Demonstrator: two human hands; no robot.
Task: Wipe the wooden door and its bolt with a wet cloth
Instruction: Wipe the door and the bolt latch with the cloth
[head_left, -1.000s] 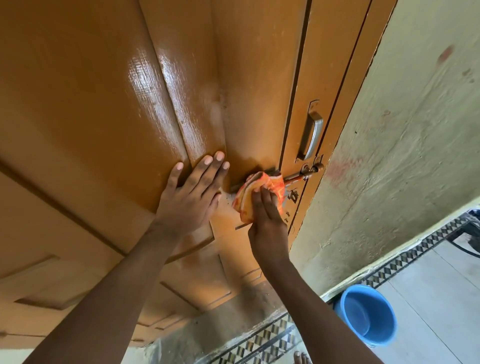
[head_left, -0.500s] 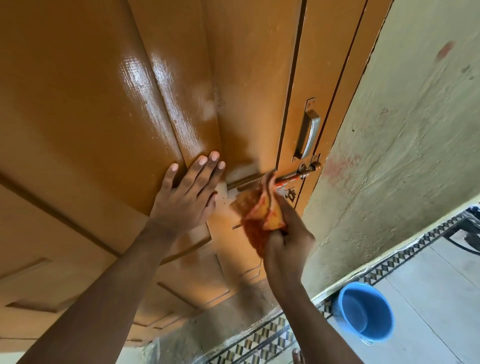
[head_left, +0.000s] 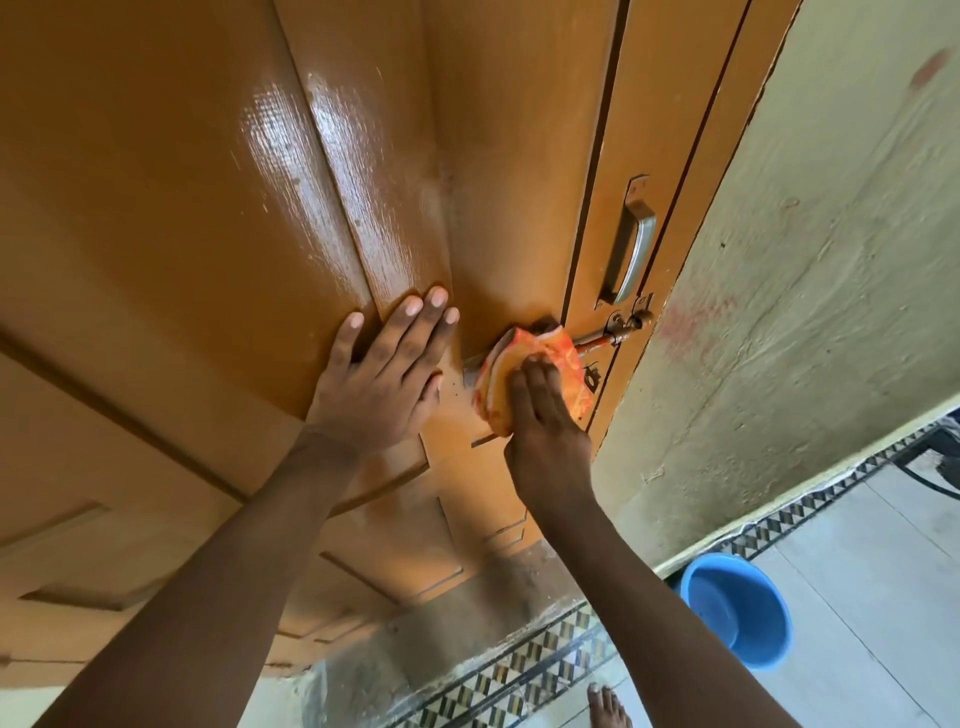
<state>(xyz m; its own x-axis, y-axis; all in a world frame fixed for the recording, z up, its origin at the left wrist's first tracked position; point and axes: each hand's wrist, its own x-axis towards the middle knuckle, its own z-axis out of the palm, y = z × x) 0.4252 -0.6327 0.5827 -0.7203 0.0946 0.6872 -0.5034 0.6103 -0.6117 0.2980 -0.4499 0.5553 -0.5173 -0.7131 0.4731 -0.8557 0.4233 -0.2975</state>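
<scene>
The glossy orange-brown wooden door (head_left: 218, 218) fills the left and middle of the view. Its metal bolt (head_left: 618, 332) runs across the door's right stile, its left part hidden under the cloth. My right hand (head_left: 540, 421) presses a folded orange and white cloth (head_left: 524, 364) flat against the bolt and the door. My left hand (head_left: 379, 374) rests flat on the door panel just left of the cloth, fingers straight and spread.
A metal pull handle (head_left: 631, 249) sits above the bolt. A pale green plastered wall (head_left: 810, 270) stands to the right. A blue bucket (head_left: 737, 608) is on the tiled floor below it, and a bare foot (head_left: 608, 706) shows at the bottom edge.
My right hand, which had drawn back with the cloth bunched in it, has moved up again and presses the cloth flat over the bolt. My left hand stays on the door.
</scene>
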